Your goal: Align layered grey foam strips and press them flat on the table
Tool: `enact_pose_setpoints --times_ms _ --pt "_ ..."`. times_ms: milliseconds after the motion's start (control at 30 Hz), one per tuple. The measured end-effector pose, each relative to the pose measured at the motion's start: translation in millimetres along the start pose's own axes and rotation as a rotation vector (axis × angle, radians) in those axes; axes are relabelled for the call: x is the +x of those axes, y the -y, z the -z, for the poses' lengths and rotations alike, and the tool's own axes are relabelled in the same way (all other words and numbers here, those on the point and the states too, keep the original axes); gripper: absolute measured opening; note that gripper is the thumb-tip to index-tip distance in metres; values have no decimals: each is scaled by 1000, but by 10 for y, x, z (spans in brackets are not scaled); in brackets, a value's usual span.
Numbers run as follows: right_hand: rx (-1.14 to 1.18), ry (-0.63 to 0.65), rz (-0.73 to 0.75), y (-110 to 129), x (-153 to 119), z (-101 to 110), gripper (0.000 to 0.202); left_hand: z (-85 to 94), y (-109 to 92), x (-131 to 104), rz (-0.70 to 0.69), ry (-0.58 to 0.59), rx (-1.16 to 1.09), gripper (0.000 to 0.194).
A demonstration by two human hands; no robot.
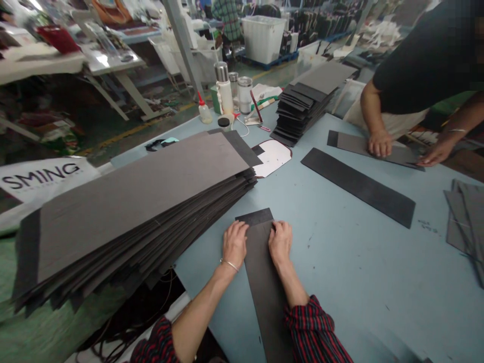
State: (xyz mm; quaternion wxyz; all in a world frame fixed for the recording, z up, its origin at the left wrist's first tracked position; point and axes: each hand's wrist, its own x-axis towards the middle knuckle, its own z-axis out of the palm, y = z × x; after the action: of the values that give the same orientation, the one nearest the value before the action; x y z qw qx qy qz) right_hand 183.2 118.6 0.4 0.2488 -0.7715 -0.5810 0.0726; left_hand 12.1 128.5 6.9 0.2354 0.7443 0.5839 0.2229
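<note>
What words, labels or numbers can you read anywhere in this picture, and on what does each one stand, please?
"SMING": black capitals on the white bag at the left edge, beside the big stack of grey sheets.
Small marks on the blue table: too faint to read.
Bottles and bins: no legible label.

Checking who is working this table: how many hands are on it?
4: the wearer's left hand and right hand press a dark strip; a co-worker's two hands press another strip.

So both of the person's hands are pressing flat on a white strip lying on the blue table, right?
Not quite: the strip is dark grey, not white. The head view shows the left hand and right hand pressing flat on it, on the blue table.
</note>
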Motion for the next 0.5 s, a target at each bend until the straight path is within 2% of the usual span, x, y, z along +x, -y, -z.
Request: enact_pose_setpoints --times_ms 33,67,100,133,267,367,500 --pt "25 -21 35 -5 -29 -32 28 -44 -19 -29 -193 32 23 40" --pt "46 -43 66 -14 -58 -66 29 -92 -37 -56 -329 80 44 45" --pt "58 -67 91 -26 -86 -100 29 -138 -54 -78 -407 123 79 49" --pt "60 -90 109 -38 -111 -132 28 -176 -72 -95 -438 149 130 52" --pt "-25 -104 113 -52 -178 -207 28 -239 -140 -120 -409 146 332 59" --pt "-122 -16 102 -12 -180 -189 36 -241 -155 -119 -435 137 416 60" --pt "-189 167 260 42 -154 -50 50 -302 -126 -131 -474 101 451 61"
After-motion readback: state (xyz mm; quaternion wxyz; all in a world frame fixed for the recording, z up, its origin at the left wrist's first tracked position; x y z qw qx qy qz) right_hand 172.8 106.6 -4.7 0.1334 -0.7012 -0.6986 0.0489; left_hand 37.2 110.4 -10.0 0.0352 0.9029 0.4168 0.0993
